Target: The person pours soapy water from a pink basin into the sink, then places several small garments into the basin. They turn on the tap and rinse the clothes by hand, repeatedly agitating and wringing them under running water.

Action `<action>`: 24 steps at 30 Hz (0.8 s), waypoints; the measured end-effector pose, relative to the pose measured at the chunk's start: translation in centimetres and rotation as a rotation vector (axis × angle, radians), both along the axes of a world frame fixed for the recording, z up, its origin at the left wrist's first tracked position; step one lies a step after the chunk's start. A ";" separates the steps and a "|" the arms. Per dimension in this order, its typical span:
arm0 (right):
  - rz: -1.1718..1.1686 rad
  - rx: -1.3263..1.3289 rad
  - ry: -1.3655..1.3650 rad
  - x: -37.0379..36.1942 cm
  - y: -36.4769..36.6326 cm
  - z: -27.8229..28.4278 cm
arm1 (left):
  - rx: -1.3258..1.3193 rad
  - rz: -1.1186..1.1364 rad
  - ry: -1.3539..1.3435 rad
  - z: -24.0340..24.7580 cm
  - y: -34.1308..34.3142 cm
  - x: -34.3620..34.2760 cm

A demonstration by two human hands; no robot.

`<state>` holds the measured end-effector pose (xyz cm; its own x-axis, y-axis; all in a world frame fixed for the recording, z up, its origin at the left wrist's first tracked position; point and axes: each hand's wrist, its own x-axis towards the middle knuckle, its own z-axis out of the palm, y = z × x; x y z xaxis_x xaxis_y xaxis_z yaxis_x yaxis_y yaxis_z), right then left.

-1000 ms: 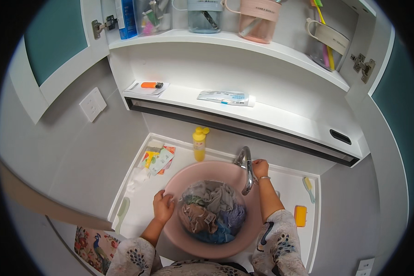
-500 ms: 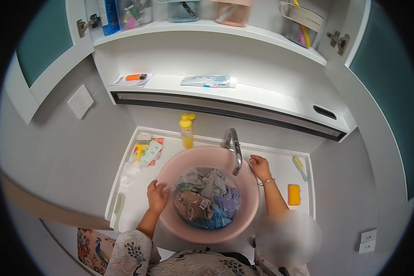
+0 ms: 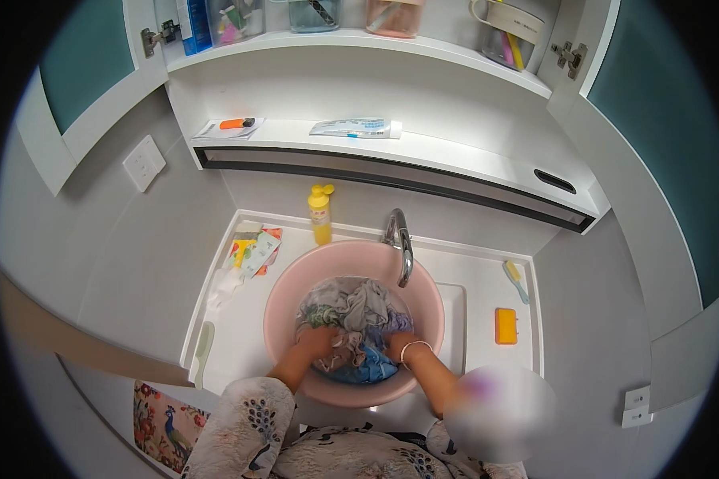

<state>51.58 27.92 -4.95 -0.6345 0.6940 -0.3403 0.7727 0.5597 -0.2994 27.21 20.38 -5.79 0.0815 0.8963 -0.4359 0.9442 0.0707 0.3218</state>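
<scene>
A pink round basin (image 3: 284,295) sits in the white sink under the chrome tap (image 3: 401,243). It is full of wet clothes (image 3: 358,307) in grey, purple and blue. My left hand (image 3: 315,343) presses into the clothes at the near left of the pile and grips them. Close beside it, my right hand (image 3: 398,345), with a bracelet on the wrist, is sunk in the clothes at the near right. Both sets of fingers are partly buried in the cloth.
A yellow bottle (image 3: 320,214) stands behind the basin. Colourful packets (image 3: 252,249) lie at the left of the counter, a yellow sponge (image 3: 506,326) and a small brush (image 3: 515,279) at the right. A shelf above holds a tube (image 3: 355,127) and cups.
My right hand left the tap and my left hand left the basin's rim. Both have come down into the clothes near the front of the basin.
</scene>
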 end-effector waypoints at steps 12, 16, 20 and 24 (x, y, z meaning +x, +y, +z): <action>0.287 -0.364 -0.534 -2.5 1.5 2.7 | 0.208 0.244 -0.733 -1.1 -2.8 -5.1; 0.051 -0.238 -0.361 -3.5 3.4 1.6 | 0.369 0.645 -1.173 3.9 -1.5 -5.7; -0.195 -0.160 0.061 -5.9 5.5 -0.5 | 0.486 0.745 -1.158 -1.8 -0.1 -7.5; -0.283 -0.074 0.007 -7.6 5.1 -3.4 | 0.489 0.321 -0.053 -3.1 1.7 -6.3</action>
<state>43.98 33.05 -8.33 -0.4218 0.8172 -0.3929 0.8927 0.2984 -0.3377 20.92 22.05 -8.92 -0.2170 0.9757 0.0314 0.8817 0.1821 0.4353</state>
